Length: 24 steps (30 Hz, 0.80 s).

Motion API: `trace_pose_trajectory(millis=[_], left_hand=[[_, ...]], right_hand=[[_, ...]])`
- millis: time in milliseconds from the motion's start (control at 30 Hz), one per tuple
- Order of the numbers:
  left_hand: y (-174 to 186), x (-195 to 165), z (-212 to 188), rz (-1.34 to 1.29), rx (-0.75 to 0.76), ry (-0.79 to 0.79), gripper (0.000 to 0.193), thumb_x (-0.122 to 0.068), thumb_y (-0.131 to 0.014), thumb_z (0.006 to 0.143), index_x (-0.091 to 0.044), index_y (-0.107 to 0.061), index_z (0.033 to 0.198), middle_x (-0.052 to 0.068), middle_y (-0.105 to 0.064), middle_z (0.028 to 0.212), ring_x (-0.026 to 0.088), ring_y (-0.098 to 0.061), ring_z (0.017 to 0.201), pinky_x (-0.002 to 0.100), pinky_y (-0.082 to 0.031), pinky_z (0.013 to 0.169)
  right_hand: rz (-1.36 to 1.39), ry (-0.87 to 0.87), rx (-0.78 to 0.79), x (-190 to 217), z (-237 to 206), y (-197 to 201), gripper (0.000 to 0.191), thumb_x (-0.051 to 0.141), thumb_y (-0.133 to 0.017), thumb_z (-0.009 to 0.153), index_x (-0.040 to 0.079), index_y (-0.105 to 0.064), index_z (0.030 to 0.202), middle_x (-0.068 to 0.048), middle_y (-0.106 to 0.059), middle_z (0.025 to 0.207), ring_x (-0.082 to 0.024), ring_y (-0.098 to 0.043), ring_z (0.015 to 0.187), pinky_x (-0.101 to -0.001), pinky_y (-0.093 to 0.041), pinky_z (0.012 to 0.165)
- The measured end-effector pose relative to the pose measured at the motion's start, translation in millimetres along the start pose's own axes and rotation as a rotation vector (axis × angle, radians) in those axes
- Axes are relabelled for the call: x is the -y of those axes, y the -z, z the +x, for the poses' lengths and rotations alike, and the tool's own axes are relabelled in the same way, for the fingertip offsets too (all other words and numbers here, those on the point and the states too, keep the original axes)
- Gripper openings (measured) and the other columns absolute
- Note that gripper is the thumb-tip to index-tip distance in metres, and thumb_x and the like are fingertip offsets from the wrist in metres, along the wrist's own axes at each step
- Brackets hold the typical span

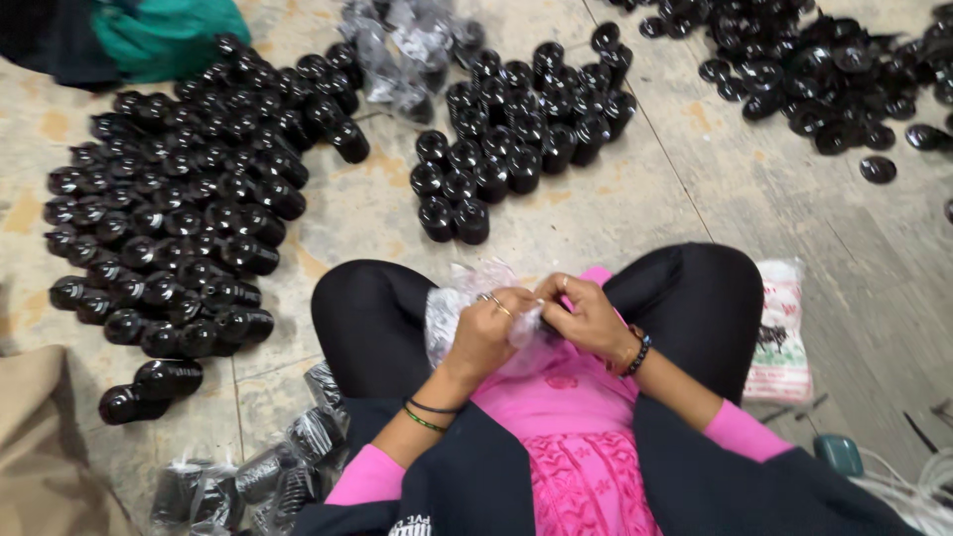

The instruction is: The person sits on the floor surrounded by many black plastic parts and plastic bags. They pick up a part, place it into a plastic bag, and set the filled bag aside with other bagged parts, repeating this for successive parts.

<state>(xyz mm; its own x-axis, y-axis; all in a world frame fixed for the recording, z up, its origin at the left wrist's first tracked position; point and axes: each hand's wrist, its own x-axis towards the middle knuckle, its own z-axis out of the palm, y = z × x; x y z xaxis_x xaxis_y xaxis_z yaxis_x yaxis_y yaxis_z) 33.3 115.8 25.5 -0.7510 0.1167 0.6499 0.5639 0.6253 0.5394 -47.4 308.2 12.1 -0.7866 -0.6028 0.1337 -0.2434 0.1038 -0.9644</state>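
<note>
glossy black plastic jars (179,228) crowd a rough, matt concrete floor (685,189), while thin, crinkled clear plastic bag (467,298) shines above soft pink cloth tunic (576,437).

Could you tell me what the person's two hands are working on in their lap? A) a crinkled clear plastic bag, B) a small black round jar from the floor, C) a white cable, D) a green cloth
A: both the left hand and the right hand pinch the crinkled clear plastic bag over the lap, while the small black round jars lie apart on the floor.
</note>
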Motion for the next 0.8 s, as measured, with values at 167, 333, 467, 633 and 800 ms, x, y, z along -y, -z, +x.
trace_pose_trajectory(millis=[167, 333, 467, 633, 800], left_hand=[[-3, 23, 2, -0.653, 0.063, 0.748, 0.014, -0.008, -0.079, 0.092, -0.002, -0.069, 0.099, 0.009, -0.073, 0.090, 0.014, -0.070, 0.077, 0.031, -0.056, 0.067], [-11, 49, 1, -1.383, -0.063, 1.098, 0.010, -0.005, -0.074, 0.092, 0.002, -0.071, 0.099, 0.007, -0.073, 0.089, 0.015, -0.070, 0.077, 0.029, -0.057, 0.068], [-16, 35, 8, -1.323, -0.166, 1.115, 0.009, -0.005, -0.074, 0.091, 0.000, -0.069, 0.096, 0.008, -0.073, 0.086, 0.017, -0.071, 0.073, 0.032, -0.059, 0.064], [-9, 20, 8, -0.904, -0.168, 0.816, 0.012, -0.009, -0.075, 0.093, 0.002, -0.072, 0.099, 0.007, -0.074, 0.091, 0.015, -0.069, 0.081, 0.029, -0.057, 0.072], [18, 27, -5, -0.035, -0.142, 0.582, 0.024, -0.016, -0.082, 0.093, 0.003, -0.068, 0.094, 0.014, -0.071, 0.086, 0.020, -0.067, 0.076, 0.033, -0.054, 0.069]], right_hand=[[-0.544, 0.565, -0.157, 35, 7, 0, 0.015, 0.006, -0.071, 0.083, 0.004, -0.065, 0.096, -0.011, -0.068, 0.099, -0.027, -0.065, 0.094, -0.0379, -0.047, 0.087], [-0.405, 0.323, -0.232, 49, 9, -5, 0.017, 0.010, -0.077, 0.089, 0.005, -0.070, 0.104, -0.008, -0.073, 0.098, -0.025, -0.068, 0.091, -0.0345, -0.050, 0.086], [-0.464, 0.445, -0.193, 44, 9, -5, 0.020, 0.009, -0.075, 0.086, 0.003, -0.069, 0.104, -0.010, -0.073, 0.101, -0.026, -0.069, 0.094, -0.0371, -0.048, 0.087], [-0.606, 0.497, -0.213, 32, 14, -2, 0.008, 0.004, -0.073, 0.088, 0.004, -0.066, 0.091, -0.009, -0.068, 0.088, -0.028, -0.066, 0.087, -0.0406, -0.045, 0.083], [-0.540, 0.459, -0.350, 27, 24, -15, 0.008, 0.003, -0.069, 0.086, 0.004, -0.062, 0.089, -0.010, -0.063, 0.088, -0.029, -0.062, 0.085, -0.0397, -0.048, 0.081]])
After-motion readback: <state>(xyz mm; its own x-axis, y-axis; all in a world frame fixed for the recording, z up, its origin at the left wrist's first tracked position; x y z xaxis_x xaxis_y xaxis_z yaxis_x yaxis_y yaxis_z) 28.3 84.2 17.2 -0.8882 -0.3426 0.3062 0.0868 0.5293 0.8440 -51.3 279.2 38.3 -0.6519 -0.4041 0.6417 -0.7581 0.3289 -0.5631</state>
